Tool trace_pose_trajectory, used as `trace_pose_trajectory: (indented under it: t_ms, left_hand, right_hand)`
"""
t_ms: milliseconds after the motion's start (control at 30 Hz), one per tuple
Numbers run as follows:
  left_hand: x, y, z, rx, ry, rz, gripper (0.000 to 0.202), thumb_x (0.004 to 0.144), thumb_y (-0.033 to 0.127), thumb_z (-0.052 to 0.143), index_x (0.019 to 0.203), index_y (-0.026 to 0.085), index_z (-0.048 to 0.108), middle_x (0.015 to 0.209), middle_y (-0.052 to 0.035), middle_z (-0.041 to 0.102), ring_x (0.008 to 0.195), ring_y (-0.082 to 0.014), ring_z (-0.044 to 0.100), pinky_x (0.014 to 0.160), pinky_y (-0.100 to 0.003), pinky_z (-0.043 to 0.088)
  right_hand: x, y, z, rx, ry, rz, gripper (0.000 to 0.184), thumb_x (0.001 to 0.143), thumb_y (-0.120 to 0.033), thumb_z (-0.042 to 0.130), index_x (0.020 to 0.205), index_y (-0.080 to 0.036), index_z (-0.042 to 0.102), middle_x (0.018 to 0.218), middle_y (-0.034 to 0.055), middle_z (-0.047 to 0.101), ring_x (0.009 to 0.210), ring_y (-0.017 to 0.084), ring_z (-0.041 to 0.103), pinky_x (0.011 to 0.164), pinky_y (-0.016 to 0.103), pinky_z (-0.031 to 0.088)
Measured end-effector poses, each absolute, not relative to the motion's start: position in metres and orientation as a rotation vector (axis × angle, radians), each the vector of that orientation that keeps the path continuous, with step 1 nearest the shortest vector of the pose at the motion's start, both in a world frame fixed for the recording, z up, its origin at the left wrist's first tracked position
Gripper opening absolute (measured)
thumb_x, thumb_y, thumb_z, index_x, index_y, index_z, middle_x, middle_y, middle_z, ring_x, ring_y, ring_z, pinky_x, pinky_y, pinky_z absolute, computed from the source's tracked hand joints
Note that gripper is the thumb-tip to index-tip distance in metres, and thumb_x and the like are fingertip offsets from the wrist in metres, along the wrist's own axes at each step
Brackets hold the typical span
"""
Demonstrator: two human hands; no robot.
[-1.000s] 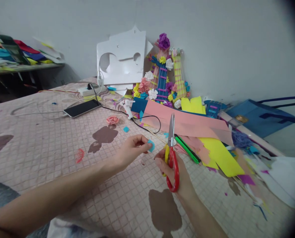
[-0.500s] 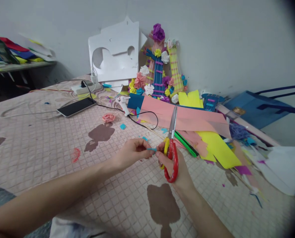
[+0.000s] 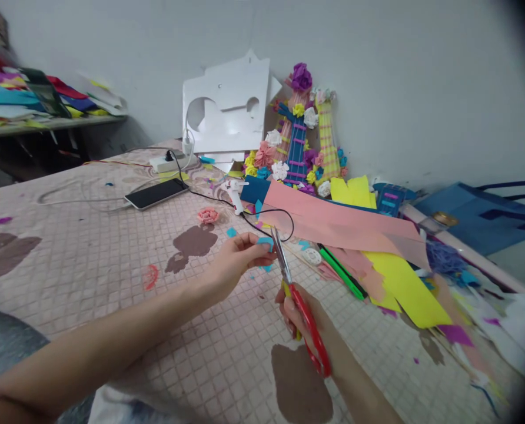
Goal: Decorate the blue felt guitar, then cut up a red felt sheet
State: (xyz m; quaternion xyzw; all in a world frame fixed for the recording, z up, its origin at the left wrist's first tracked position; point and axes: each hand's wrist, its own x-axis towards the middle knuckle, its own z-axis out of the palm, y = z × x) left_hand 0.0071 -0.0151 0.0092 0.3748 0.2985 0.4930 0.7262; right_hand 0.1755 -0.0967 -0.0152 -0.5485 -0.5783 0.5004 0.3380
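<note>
Between the thumb and fingers of my left hand (image 3: 240, 259) is a small blue paper piece (image 3: 265, 242). My right hand (image 3: 304, 315) grips the red-and-yellow scissors (image 3: 309, 327), whose blades point up and away from me, close beside the blue piece. Whether the blades touch the paper, I cannot tell. Small blue scraps lie on the table just beyond and below my left fingers. A pink paper flower (image 3: 208, 215) rests farther off, behind my left wrist.
A white glue gun (image 3: 235, 196) with a looping black cord lies behind my hands. Left of it are a phone (image 3: 156, 194) and a power strip (image 3: 165, 164). Pink paper (image 3: 333, 218), yellow paper (image 3: 410, 288) and a green cutter (image 3: 342, 272) spread rightward. Flower-decorated paper guitars (image 3: 296, 150) lean on the wall.
My hands have moved apart. The scissors have swung down from upright, their blades now beside the blue piece, which shows its flat side in my left fingers. The view has shifted left.
</note>
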Motion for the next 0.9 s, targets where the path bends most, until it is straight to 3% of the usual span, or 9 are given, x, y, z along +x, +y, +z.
trace_pose_trajectory:
  t_ms: [300, 900]
  left_hand:
    - [0.0073, -0.0171, 0.0121, 0.768, 0.659, 1.090, 0.020, 0.070, 0.022, 0.074, 0.070, 0.014, 0.056, 0.075, -0.0009, 0.068, 0.070, -0.0109, 0.064, 0.073, -0.027, 0.049]
    - [0.0101, -0.0198, 0.0097, 0.717, 0.640, 1.133, 0.018, 0.070, 0.020, 0.074, 0.072, 0.014, 0.057, 0.076, -0.0004, 0.067, 0.069, -0.0108, 0.063, 0.076, -0.028, 0.048]
  right_hand:
    - [0.1718, -0.0955, -0.0190, -1.455, -1.538, 1.225, 0.013, 0.083, -0.033, 0.051, 0.080, -0.021, 0.047, 0.056, -0.0076, 0.038, 0.047, 0.008, 0.032, 0.043, 0.021, 0.028]
    - [0.1657, -0.0934, -0.0171, -1.538, -1.534, 1.116, 0.020, 0.082, -0.036, 0.054, 0.075, -0.021, 0.044, 0.057, -0.0073, 0.039, 0.049, 0.008, 0.033, 0.044, 0.022, 0.027]
